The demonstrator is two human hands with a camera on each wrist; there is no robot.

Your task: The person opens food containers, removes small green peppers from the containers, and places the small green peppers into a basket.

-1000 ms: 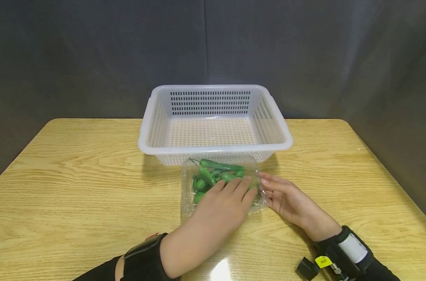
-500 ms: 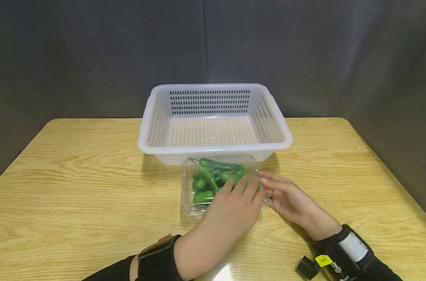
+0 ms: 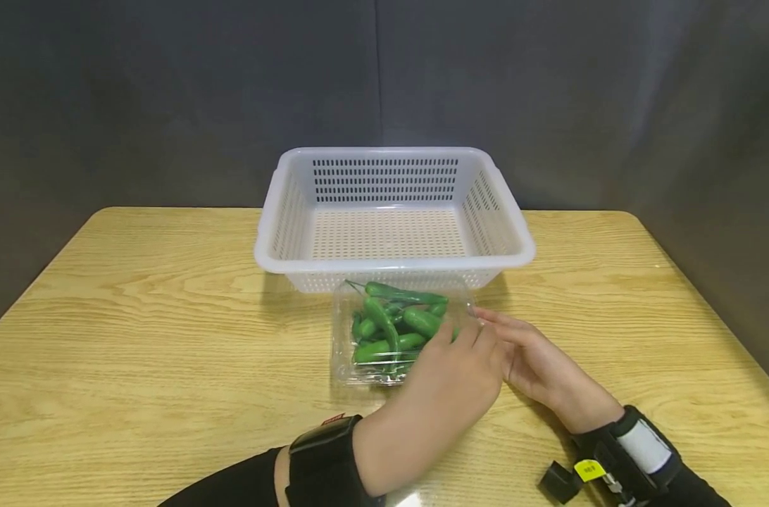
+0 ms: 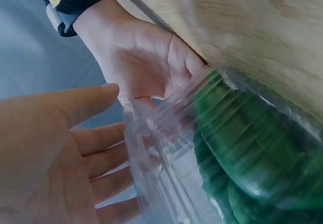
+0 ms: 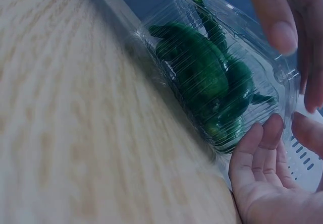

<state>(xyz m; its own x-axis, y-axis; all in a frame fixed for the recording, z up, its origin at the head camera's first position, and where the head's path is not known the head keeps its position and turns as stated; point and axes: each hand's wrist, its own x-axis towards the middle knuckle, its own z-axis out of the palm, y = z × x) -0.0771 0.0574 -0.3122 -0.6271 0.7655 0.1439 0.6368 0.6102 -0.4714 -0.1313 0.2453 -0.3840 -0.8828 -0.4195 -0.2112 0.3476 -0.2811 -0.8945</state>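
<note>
A clear plastic box (image 3: 341,345) of green chili peppers (image 3: 422,322) rests on the table just in front of the white basket. My left hand (image 3: 454,380) reaches across the box's front right part, its fingers extended at the right rim. In the left wrist view those fingers lie straight against the clear plastic edge, with the thumb held apart. At the box's right side, my right hand (image 3: 543,370) holds the edge, fingers against the wall and thumb by the rim in the right wrist view. The left hand hides part of the right fingertips in the head view.
A white perforated basket (image 3: 394,265) stands behind the box, its near rim just beyond it. Both stand on a wood-grain table (image 3: 137,317), with a dark curtain (image 3: 232,84) behind.
My left hand has slid right across the box to its right edge, uncovering more peppers at the front. The right hand stays at the right side. The head view has shifted slightly.
</note>
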